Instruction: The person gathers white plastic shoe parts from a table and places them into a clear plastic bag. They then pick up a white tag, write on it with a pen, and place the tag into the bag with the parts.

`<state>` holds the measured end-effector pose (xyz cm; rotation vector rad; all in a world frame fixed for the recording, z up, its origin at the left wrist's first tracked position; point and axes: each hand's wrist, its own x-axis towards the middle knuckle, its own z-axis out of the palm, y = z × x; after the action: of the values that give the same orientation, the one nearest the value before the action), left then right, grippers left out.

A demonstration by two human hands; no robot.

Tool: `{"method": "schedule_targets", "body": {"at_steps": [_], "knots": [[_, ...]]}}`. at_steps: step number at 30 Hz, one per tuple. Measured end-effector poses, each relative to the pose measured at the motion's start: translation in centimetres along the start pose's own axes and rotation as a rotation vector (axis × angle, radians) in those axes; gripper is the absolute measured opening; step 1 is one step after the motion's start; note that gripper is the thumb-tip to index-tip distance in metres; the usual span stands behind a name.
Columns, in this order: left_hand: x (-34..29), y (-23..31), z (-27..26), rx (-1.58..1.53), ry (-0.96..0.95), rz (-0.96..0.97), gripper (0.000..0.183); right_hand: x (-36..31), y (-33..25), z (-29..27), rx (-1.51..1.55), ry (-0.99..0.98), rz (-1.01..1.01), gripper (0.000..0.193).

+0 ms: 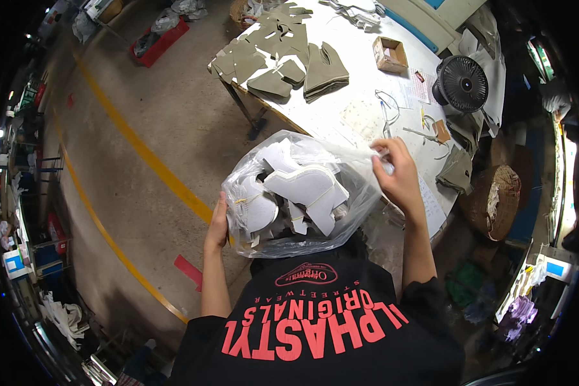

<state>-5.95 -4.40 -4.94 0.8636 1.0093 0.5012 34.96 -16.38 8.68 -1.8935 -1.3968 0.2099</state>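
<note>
My left hand lies against the side of a clear plastic bag; its grip is partly hidden, so I cannot tell if it is closed. My right hand pinches the rim. Bag sits between my torso and the worktop's near edge: white cut pieces inside, mouth untied. Beyond, olive cut pieces lie unbagged toward the left corner.

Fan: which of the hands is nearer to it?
Right. The right hand grips the bag, below and left of the fan in the picture; the left hand is farther off, at the bag's left side.
</note>
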Motion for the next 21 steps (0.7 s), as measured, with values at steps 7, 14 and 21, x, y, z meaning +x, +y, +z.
{"method": "schedule_targets", "body": {"at_steps": [7,14,21], "knots": [[-2.5,2.0,5.7,0.376,0.045,0.163,0.072,7.3,-1.3,7.5,0.023,-0.951,-0.009,0.028],[-4.6,3.1,8.7,0.678,0.121,0.158,0.071,9.1,1.2,13.4,-0.145,-0.922,-0.208,0.053],[-3.5,2.9,7.5,0.725,0.101,0.147,0.071,6.6,-1.4,12.0,-0.068,-0.409,-0.42,0.068]]}}
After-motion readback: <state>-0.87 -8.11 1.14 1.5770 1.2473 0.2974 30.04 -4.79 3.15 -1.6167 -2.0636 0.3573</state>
